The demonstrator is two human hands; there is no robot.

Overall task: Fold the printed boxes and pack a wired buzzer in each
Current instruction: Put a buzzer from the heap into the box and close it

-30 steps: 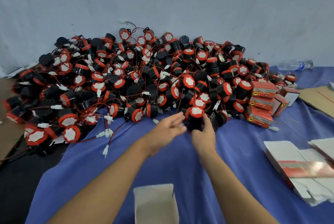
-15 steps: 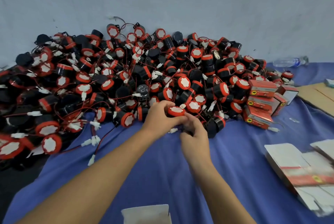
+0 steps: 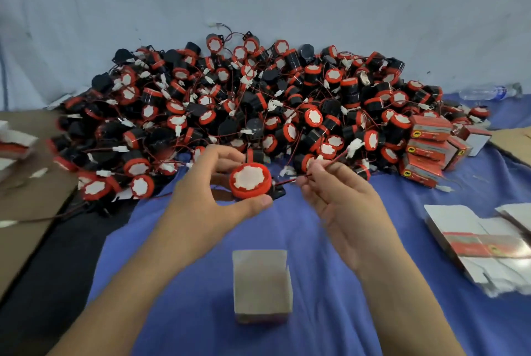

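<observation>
A: Where is our buzzer (image 3: 250, 180) now?

B: We hold it up in our left hand (image 3: 207, 197), just above the blue cloth (image 3: 316, 327). Its red face with the white sticker looks up at us. Our left grip is curled round its sides, thumb below and fingers on top.

A: And our right hand (image 3: 339, 200)?

B: Its grip is narrow. We pinch the thin red wire (image 3: 287, 181) that comes out of the buzzer's side. The wire runs on past our fingers to a small white plug (image 3: 354, 145).

A: Is a box ready?

B: Yes, one folded box (image 3: 261, 284) stands open on the cloth, nearer to us than our hands. We see nothing in it.

A: So which step are we at?

B: We think the folding of this box is done. We are getting the buzzer ready to go in.

A: What do we need to do next?

B: We think we should tuck the loose wire up against the buzzer, so it does not hang out. Then we bring it down into the box and shut the flap. The fit looks snug, so we should go in straight.

A: What else is around?

B: Behind our hands lies the big pile of buzzers (image 3: 258, 103), wires all mixed up. At its right end sit packed red boxes (image 3: 428, 146). On our right wait flat boxes (image 3: 474, 243).
</observation>
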